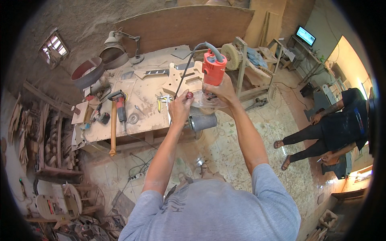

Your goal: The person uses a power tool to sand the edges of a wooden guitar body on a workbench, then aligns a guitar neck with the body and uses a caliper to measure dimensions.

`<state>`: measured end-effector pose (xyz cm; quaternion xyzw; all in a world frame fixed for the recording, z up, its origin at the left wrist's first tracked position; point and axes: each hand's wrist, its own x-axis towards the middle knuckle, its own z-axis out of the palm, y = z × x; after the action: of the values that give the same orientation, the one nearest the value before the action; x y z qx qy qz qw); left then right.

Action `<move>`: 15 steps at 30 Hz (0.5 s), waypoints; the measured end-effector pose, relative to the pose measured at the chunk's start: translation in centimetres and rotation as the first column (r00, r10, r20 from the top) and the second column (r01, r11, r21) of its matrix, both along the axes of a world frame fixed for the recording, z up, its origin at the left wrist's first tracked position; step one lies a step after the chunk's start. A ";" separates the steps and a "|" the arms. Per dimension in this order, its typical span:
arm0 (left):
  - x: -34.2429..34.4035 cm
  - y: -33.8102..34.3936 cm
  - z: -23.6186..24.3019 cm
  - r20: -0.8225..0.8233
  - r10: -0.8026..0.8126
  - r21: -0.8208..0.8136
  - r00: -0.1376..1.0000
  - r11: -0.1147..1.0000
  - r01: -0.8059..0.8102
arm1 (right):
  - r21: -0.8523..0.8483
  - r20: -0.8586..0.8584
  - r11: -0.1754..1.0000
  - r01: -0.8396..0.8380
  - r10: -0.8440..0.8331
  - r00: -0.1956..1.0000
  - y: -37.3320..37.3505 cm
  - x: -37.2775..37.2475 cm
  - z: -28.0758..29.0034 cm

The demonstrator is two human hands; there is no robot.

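My right hand (pixel 222 89) wraps round the lower body of a red trim router (pixel 213 69), whose grey cable arcs over its top. My left hand (pixel 180 109) pinches a dark red round knob (pixel 189 95) at the left side of the router's clear base plate (pixel 198 99). Behind the router lies a pale wooden guitar body (pixel 173 82) with cut pockets, on the dusty workbench (pixel 148 94). Just left of my left hand are yellow-handled pliers (pixel 159 106) and a metal caliper (pixel 167 100). Below the router sits a grey abrasive-looking drum (pixel 204 122).
On the bench's left side lie an angle grinder (pixel 120 105), a wooden-handled hammer (pixel 113 128) and a desk lamp (pixel 137 58). A buffing wheel (pixel 230 55) stands behind the router. A person (pixel 341 120) is at the right. Cables (pixel 140 166) trail across the floor.
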<state>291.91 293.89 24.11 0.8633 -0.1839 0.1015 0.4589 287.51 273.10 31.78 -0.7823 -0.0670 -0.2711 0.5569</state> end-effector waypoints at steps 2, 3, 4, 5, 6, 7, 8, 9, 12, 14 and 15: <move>0.1 0.1 -0.2 0.005 0.009 0.037 1.000 0.999 -0.009 | 0.023 -0.010 1.000 -0.004 0.004 1.000 0.2 -0.3 0.1; 0.0 0.1 -0.1 0.007 0.011 0.054 1.000 0.998 -0.011 | 0.033 -0.017 0.999 -0.004 0.004 1.000 0.1 -0.5 0.1; -0.2 0.1 0.1 0.015 -0.001 0.054 1.000 0.999 0.001 | 0.050 -0.057 0.999 0.000 0.003 0.998 0.0 -0.7 0.0; -0.3 0.1 0.3 0.022 -0.013 0.055 1.000 0.998 0.012 | 0.066 -0.098 0.998 0.004 0.002 0.995 -0.1 -0.9 0.0; -0.5 0.1 0.4 0.030 -0.022 0.055 0.999 0.998 0.020 | 0.083 -0.139 0.997 0.006 0.005 0.990 0.0 -1.1 0.1; -0.6 0.2 0.4 0.044 -0.024 0.057 0.999 0.998 0.021 | 0.056 -0.138 0.998 0.025 -0.017 0.990 0.1 -1.4 0.2; -0.9 0.3 0.4 0.058 -0.026 0.060 0.998 0.998 0.022 | 0.029 -0.136 0.999 0.043 -0.039 0.990 0.2 -1.8 0.4; -1.0 0.3 0.5 0.067 -0.029 0.067 0.997 0.997 0.024 | 0.003 -0.132 0.998 0.063 -0.062 0.989 0.4 -2.2 0.7; -1.6 0.5 1.0 0.082 -0.041 0.097 0.996 0.995 0.033 | -0.057 -0.012 0.994 0.095 -0.095 0.995 0.9 -3.2 1.0; -2.2 0.5 1.6 0.050 -0.075 0.160 0.996 0.985 0.067 | -0.005 -0.054 0.998 0.055 -0.055 0.997 0.3 -3.3 0.1; -2.3 0.7 1.8 0.034 -0.086 0.193 0.996 0.978 0.078 | 0.022 -0.074 0.999 0.030 -0.028 0.997 0.5 -3.4 0.1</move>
<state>289.57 294.60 25.94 0.8928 -0.2377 0.0824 0.3738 284.08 273.58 31.92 -0.7860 -0.0319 -0.2510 0.5640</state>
